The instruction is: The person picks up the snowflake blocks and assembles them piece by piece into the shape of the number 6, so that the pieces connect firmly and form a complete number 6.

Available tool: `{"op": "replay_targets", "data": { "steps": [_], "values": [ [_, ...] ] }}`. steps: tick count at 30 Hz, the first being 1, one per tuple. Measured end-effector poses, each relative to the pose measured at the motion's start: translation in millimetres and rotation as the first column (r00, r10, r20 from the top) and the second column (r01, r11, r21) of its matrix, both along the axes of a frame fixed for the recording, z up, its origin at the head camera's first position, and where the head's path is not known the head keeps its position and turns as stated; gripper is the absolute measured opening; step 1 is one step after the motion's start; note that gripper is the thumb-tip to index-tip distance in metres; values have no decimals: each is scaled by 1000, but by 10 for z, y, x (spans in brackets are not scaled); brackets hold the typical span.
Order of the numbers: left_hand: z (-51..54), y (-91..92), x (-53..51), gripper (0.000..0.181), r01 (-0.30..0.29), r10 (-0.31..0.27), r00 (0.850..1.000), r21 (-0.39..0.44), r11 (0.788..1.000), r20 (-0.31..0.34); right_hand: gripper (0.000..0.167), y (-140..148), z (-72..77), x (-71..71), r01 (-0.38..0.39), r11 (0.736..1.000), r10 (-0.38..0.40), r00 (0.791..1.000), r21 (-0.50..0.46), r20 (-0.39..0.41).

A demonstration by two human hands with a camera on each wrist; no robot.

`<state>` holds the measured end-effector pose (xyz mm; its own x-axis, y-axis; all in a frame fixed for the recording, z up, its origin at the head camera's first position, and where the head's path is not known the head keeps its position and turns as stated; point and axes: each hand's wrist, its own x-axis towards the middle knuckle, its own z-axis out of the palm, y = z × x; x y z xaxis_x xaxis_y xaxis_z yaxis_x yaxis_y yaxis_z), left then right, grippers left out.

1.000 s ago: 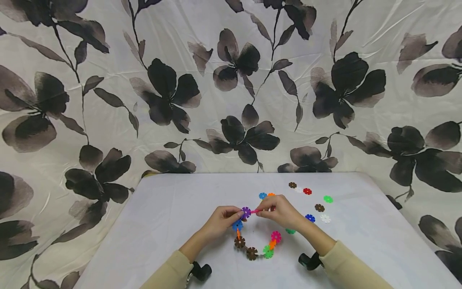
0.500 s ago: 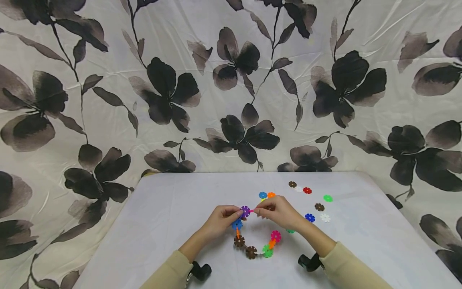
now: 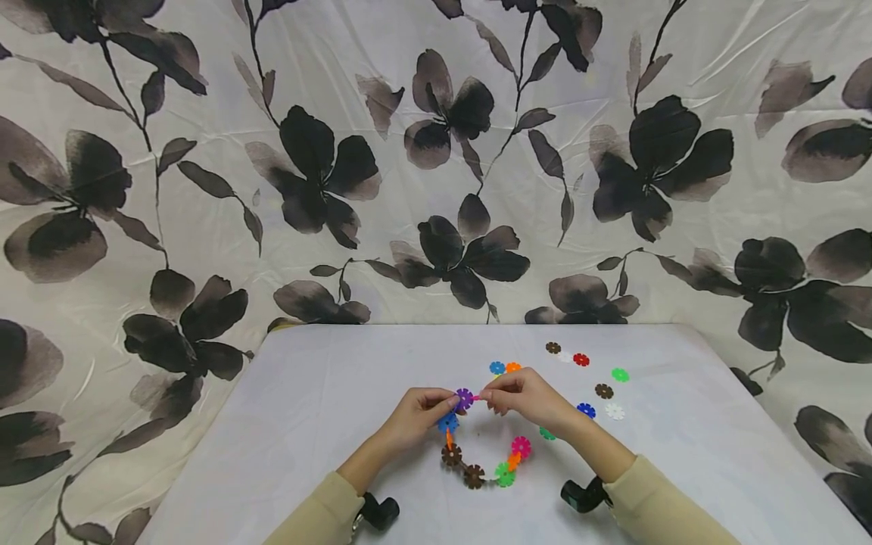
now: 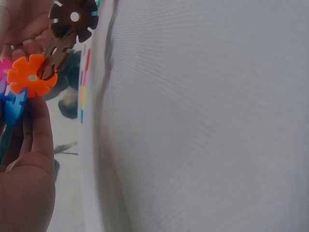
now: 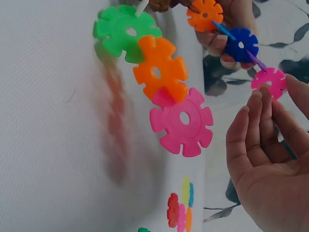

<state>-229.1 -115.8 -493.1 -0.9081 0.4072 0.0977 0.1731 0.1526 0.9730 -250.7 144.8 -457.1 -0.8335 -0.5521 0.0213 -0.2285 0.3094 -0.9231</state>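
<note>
In the head view, a curved chain of slotted plastic snowflake discs hangs from my left hand (image 3: 412,416). Thumb and fingers of that hand pinch it around the purple disc (image 3: 465,399). My right hand (image 3: 531,397) pinches a pink disc (image 3: 477,397), seen edge-on and meeting the purple one; the right wrist view shows this pink disc (image 5: 269,83) face-on at the fingertips. Below the left hand come a blue disc (image 3: 447,422), an orange disc (image 3: 450,439) and brown discs (image 3: 473,476). A green disc (image 3: 505,474), an orange disc (image 3: 514,460) and another pink disc (image 3: 521,446) finish the far end.
Several loose discs lie on the white table (image 3: 306,393) to the right, among them a red disc (image 3: 581,359), a dark blue disc (image 3: 586,410) and a white disc (image 3: 615,411). A blue disc (image 3: 497,368) lies behind the right hand. Floral cloth (image 3: 327,182) hangs behind.
My right hand has shifted slightly left with the pink disc, closer to the purple disc, and less of the pink shows. The left hand and chain stay almost still.
</note>
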Motion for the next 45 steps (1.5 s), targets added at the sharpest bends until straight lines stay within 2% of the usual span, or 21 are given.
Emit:
{"op": "replay_targets", "data": {
  "steps": [5,11,19,28,39,45],
  "values": [
    [1,1,2,25,0,0,1000,-5,1000,-1,26,2,-9,-9,15,1000,-14,998,-19,62],
    [-9,4,3,25,5,-5,1000,-4,1000,-21,29,15,-34,-20,-3,1000,5,996,-23,84],
    [5,7,15,26,-8,7,1000,-11,1000,-26,41,8,-52,-36,-98,995,98,986,-2,136],
    [20,31,29,23,24,-24,999,-6,1000,-47,34,2,-26,-20,-90,996,90,995,20,34],
    [-16,42,7,20,15,-16,999,-13,1000,-50,30,-38,8,6,-96,995,96,995,40,-2],
    [3,44,10,20,-5,4,999,-29,1000,-53,29,-50,19,11,-85,996,85,996,29,-6]
  ]
}}
